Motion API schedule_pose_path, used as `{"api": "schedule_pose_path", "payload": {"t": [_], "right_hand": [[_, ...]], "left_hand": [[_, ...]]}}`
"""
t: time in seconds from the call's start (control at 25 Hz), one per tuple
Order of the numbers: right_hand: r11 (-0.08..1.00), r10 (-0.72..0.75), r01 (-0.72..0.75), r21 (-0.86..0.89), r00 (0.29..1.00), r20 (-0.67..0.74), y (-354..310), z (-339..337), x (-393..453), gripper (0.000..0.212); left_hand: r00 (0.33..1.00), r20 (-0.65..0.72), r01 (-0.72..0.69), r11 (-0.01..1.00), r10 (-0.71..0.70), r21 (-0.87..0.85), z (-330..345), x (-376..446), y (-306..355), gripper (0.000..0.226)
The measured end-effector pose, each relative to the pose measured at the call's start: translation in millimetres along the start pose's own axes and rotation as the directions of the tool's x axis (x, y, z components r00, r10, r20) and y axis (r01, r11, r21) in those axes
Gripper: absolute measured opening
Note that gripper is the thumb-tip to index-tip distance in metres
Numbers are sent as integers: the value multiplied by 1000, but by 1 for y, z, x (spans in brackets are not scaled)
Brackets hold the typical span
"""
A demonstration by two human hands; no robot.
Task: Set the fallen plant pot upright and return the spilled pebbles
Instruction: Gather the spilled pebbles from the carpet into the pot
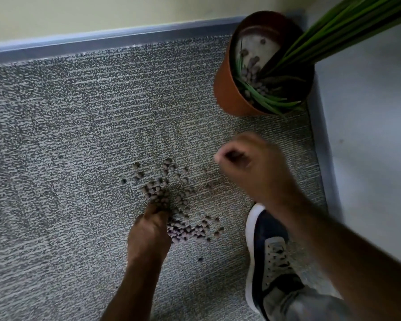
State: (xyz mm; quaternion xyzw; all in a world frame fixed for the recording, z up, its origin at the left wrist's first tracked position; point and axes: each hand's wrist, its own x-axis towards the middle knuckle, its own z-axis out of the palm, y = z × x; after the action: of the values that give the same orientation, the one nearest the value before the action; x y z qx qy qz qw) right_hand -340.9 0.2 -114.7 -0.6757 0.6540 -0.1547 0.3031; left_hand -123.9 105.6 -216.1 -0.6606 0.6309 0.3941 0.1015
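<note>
Floor: grey flecked carpet (67, 135) was seen, bounded by a pale wall with a blue-grey skirting (102, 40) at the top and right.
Pot (227, 89): an orange pot was stood upright in the corner, well apart from the spill, with green leaves (333, 35) arching out to the upper right.
Pot contents: a few pebbles were seen inside on a pale filler.
Pebbles (185, 228): a loose grey-brown scatter was spread on the carpet, densest just beside the left hand, with strays further out.
Left hand (148, 232): it was lowered into the pile, fingers (158, 209) bent down among the pebbles; whether any were gripped could not be told.
Right hand (252, 165): it was raised above the carpet between spill and pot, blurred, fingers curled into a loose fist; what was held inside, if anything, could not be told.
Shoe (264, 251): a dark shoe with white sole was planted right of the pebbles.
</note>
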Motion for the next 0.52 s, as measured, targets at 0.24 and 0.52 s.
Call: {"api": "schedule_pose_path", "payload": {"t": [0.24, 0.52], "right_hand": [[958, -51, -19, -287, 971, -234, 28, -75, 69, 16], [919, -113, 45, -392, 982, -151, 48, -71, 49, 24]], "left_hand": [[1000, -18, -13, 999, 14, 35, 5, 1, 7, 14], [951, -32, 258, 849, -307, -461, -10, -6, 18, 28]]}}
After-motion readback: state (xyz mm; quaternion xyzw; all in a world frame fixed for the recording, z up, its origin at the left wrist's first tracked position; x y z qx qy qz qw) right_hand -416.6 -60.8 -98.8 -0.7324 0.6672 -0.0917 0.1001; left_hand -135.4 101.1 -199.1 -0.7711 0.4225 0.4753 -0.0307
